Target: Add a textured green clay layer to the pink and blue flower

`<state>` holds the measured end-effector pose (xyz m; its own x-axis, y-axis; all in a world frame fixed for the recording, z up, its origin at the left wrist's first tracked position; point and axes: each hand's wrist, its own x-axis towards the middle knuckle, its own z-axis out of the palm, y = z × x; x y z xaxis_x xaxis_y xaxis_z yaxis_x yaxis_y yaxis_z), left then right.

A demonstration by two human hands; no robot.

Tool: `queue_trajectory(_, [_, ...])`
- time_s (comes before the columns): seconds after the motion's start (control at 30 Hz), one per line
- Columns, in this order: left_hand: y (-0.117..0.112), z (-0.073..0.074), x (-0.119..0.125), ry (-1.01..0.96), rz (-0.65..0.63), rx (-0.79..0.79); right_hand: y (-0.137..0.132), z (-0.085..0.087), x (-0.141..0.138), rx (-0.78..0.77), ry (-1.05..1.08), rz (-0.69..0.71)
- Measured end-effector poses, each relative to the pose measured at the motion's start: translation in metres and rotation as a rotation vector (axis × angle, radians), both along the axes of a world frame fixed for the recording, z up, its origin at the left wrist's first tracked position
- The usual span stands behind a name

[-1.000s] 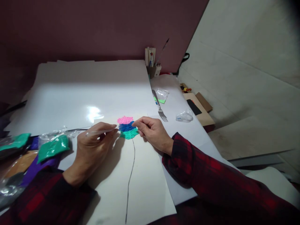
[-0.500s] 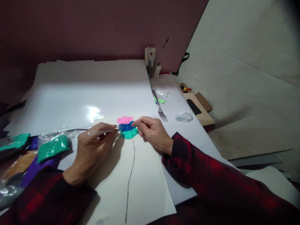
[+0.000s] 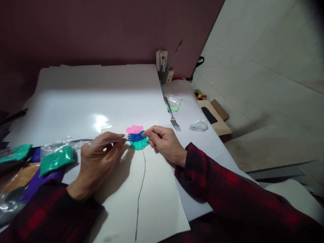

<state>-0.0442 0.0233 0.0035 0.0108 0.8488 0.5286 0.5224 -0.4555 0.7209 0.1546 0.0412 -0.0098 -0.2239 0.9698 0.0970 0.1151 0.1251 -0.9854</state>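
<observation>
A small clay flower [image 3: 137,137] in pink, blue and green layers sits on a white sheet of paper [image 3: 154,195], above a thin dark drawn stem line [image 3: 140,192]. My left hand [image 3: 97,158] pinches a thin clear stick [image 3: 106,142] whose tip reaches the flower's left edge. My right hand [image 3: 165,141] rests at the flower's right edge, its fingers curled together and touching the clay. Both arms wear red and black plaid sleeves.
Bags of coloured clay [image 3: 54,160], green, purple and orange, lie at the left. A metal fork [image 3: 172,116], two small plastic bags [image 3: 199,125] and a holder with tools [image 3: 163,67] are at the right back. Large white boards [image 3: 88,98] cover the table; cardboard pieces [image 3: 217,118] lie to the right.
The clear stick in my left hand has slid slightly to the left. Otherwise both hands stay at the flower.
</observation>
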Motion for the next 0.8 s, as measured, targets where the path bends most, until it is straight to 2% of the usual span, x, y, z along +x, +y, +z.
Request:
queue_trajectory(0.53, [0.0027,-0.0045,-0.0027,0.085,-0.014,-0.014,-0.0003,-0.0002,-0.0011,-0.007,0.006,-0.001])
queue_trajectory(0.8, [-0.0012,-0.0004,-0.0051,0.021,-0.046,0.041,-0.0002,0.0001,-0.0006,-0.002,-0.003,0.000])
